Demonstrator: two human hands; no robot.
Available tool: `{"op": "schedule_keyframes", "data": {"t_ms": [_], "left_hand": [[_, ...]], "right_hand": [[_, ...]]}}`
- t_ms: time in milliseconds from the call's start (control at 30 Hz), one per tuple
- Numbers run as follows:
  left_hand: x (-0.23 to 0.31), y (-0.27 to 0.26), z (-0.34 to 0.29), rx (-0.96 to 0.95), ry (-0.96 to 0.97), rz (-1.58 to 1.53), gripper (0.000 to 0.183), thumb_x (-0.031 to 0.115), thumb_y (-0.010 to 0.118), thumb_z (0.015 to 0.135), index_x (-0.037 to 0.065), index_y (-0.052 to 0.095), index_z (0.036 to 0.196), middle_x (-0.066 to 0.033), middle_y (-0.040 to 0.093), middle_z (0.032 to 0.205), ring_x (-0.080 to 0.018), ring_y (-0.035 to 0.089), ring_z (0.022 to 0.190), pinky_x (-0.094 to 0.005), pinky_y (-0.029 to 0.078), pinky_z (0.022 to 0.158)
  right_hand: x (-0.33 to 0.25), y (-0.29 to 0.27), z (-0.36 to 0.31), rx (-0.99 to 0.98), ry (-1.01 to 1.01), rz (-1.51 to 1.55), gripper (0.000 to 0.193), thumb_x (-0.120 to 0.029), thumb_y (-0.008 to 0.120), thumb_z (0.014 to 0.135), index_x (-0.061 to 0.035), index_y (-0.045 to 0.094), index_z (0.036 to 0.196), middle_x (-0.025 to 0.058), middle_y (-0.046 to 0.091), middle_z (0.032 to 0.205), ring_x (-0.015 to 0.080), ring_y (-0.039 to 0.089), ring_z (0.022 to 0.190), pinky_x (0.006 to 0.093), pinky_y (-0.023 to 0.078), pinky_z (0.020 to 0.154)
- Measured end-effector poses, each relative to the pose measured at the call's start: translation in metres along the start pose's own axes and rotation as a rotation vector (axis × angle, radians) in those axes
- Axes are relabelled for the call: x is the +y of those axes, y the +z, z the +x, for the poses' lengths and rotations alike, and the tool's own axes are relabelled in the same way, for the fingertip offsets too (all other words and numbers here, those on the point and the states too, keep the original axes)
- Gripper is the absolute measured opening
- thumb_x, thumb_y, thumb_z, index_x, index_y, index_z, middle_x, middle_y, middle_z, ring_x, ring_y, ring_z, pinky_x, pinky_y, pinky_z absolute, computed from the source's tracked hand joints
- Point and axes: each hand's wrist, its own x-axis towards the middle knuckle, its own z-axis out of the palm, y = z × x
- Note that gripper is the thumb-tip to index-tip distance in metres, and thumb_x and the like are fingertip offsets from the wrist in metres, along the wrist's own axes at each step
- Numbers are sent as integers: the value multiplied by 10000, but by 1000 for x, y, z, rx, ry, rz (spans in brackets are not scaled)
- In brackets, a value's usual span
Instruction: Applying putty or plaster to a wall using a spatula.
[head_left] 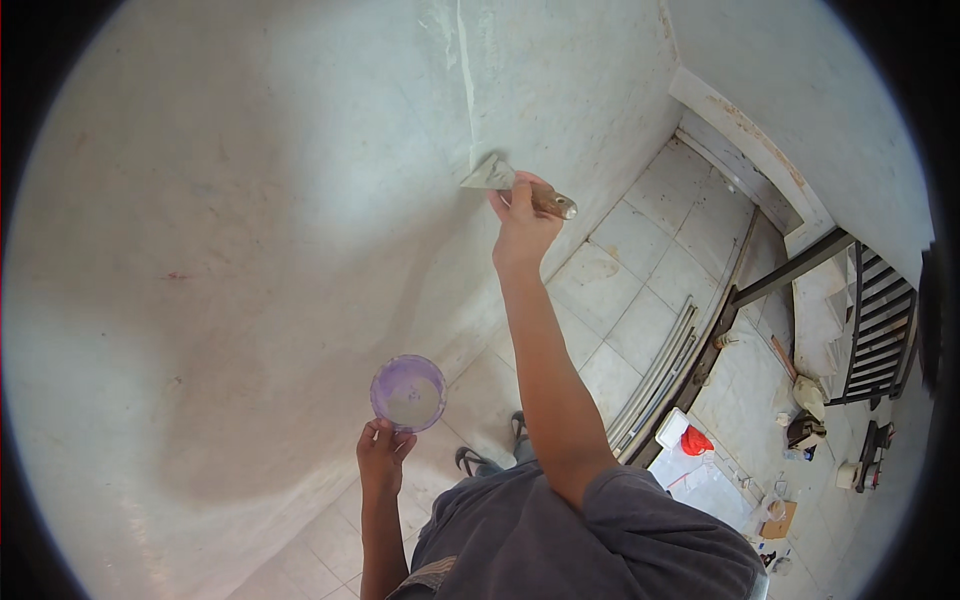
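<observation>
Putty knife (489,174), broad-bladed with a brown handle, is in the right hand (526,230) of the person before me. That grip is closed around the handle near the blade; the handle's end sticks out to the right of it. Left of the grip, the blade is against or just off a pale, stained wall (330,190); I cannot tell which. Above the grip, a whitish streak (465,75) runs up the wall from near the blade. Lower and to the left, the left hand (383,455) pinches a round purple bowl (381,378) by its near edge, thumb and fingers closed on it, a pale smear inside. Beyond the right grip, down and to the right, pale rods (655,385) lie on the tiled floor (608,268). The bowl seems the likelier trouble: held at one edge, it could tip if bumped or if the fingers slip, spilling its contents. A blade turned onto its corner might gouge the wall. I can read no brand, label or writing on knife or bowl.
</observation>
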Motion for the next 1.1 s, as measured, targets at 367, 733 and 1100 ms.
{"op": "schedule_keyframes", "data": {"t_ms": [367, 733, 1100], "left_hand": [[-2, -10, 3, -38, 1, -18, 180, 231, 568, 917, 69, 490, 920, -41, 586, 790, -130, 603, 682, -334, 558, 725], [-4, -19, 5, -53, -4, -44, 144, 231, 572, 914, 102, 506, 908, -27, 608, 756, -139, 624, 671, -329, 558, 690], [-2, -23, 2, -14, -3, -22, 152, 231, 576, 911, 103, 497, 894, -20, 600, 745, -133, 617, 669, -341, 558, 707]], "right_hand": [[-20, 20, 2, -43, -95, -9, 151, -99, 569, 871, 36, 564, 938, 97, 532, 914, 176, 562, 799, 353, 572, 739], [-37, -6, 9, -160, -49, 191, 206, -79, 545, 898, 36, 537, 1069, 97, 550, 965, 167, 602, 806, 320, 566, 800], [1, -31, 7, -171, -306, -168, 167, -56, 575, 886, 16, 573, 1037, 88, 600, 979, 133, 589, 876, 271, 513, 820]]}}
